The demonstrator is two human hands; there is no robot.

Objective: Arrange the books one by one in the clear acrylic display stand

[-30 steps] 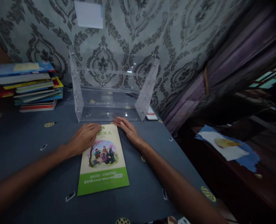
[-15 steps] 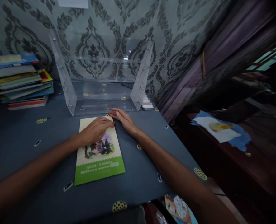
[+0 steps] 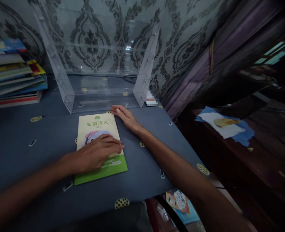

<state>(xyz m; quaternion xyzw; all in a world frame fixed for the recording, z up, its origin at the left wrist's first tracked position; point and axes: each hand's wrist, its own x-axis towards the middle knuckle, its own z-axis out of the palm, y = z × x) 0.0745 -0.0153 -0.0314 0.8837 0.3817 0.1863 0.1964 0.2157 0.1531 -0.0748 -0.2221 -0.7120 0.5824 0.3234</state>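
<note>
A thin paperback book [image 3: 97,124] with a cream and green cover lies flat on the blue-grey tablecloth, its title toward the far side. Across the middle of the cover rests my left hand [image 3: 102,151], fingers stretched out toward the book's right edge and hiding much of the picture. By the book's top right corner, my right hand [image 3: 125,116] stands on its side with extended fingers, the tips close to the corner. Whether they touch it I cannot tell. Neither hand grips anything.
Behind the book stands a clear acrylic rack [image 3: 67,100] against the patterned wall. A stack of books [image 3: 17,77] is at the far left. Beyond the table's right edge, a dark red surface holds blue and white paper [image 3: 225,124]. Another colourful book [image 3: 181,206] lies below the front edge.
My left hand has slid down the cover toward me, uncovering the title and covering the picture. My right hand stays by the top right corner. The view has shifted slightly.
</note>
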